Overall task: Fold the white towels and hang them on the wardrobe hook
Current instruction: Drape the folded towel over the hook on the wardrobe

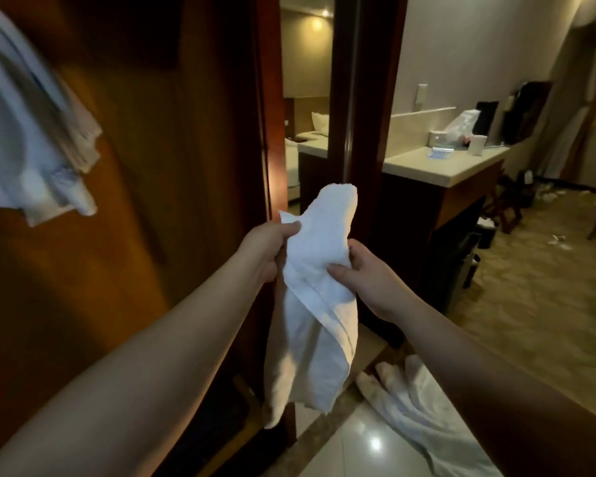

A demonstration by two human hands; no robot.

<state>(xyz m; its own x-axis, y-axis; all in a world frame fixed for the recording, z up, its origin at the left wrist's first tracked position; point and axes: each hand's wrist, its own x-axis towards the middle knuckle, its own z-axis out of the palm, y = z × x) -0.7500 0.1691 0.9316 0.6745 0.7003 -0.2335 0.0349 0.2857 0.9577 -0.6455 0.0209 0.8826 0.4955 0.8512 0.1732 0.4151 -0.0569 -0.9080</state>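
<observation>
1 white towel (319,270), bunched, upright: upper edge pinched by left hand (267,246), middle gripped by right hand (362,273); remainder hung below both grips.

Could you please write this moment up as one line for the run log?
stage: folding | left hand: pinches white towel | right hand: grips it | floor: another towel | wardrobe: cloth hangs
</observation>
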